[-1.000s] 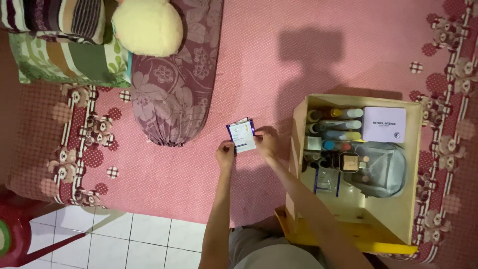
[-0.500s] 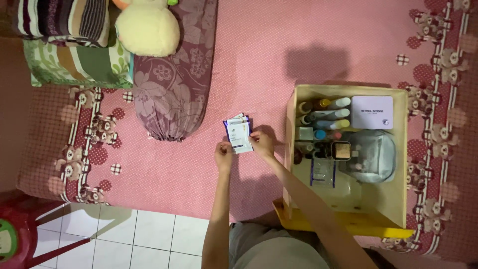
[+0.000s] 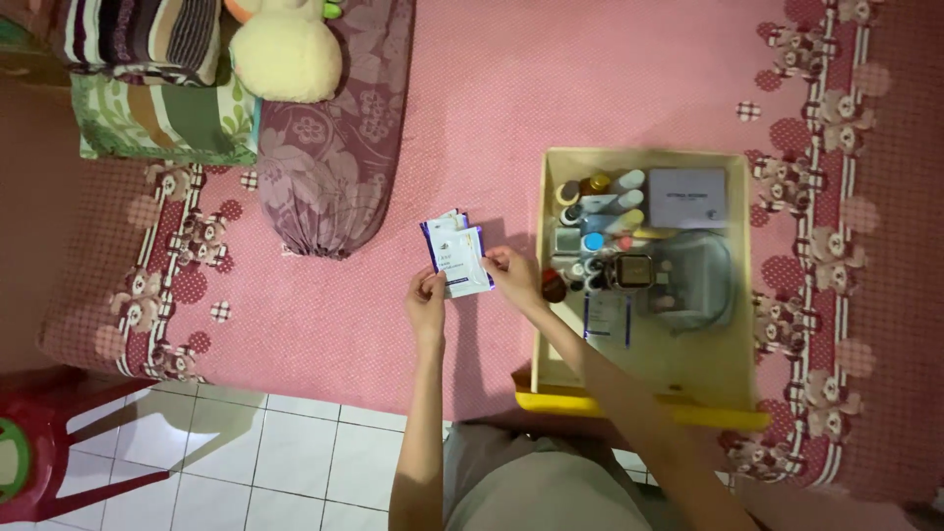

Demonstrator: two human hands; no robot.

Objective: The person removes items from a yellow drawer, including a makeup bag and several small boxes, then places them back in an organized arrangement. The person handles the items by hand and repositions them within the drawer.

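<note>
Item: a small stack of flat white sachets with blue edging [image 3: 457,258], held over the pink patterned carpet [image 3: 551,88], just left of the wooden tray [image 3: 539,324]. The left hand [image 3: 427,296] pinched the stack's lower left corner between thumb and fingers, its grip closed on the packets; the right hand [image 3: 513,274] closed on the lower right edge in the same manner. The sachets were fanned slightly, one or two peeping out behind the front one. Judged light, thin and pliable, with a smooth, probably slippery film surface; likely to slide apart if pinched loosely, so best taken by the sealed edges or corners rather than the soft middle. Surroundings: the tray lay on the carpet toward its right border, holding small bottles and tubes [image 3: 600,211] in its upper left corner, a grey box [image 3: 687,197] in its upper right corner, and a clear pouch [image 3: 693,280] below the box. A purple floral bolster [image 3: 329,157], a cream plush toy [image 3: 285,54] and folded cushions [image 3: 157,108] sat near the carpet's upper left corner. White floor tiles [image 3: 295,452] and a red plastic chair [image 3: 44,442] lay beyond the carpet's lower edge.
</note>
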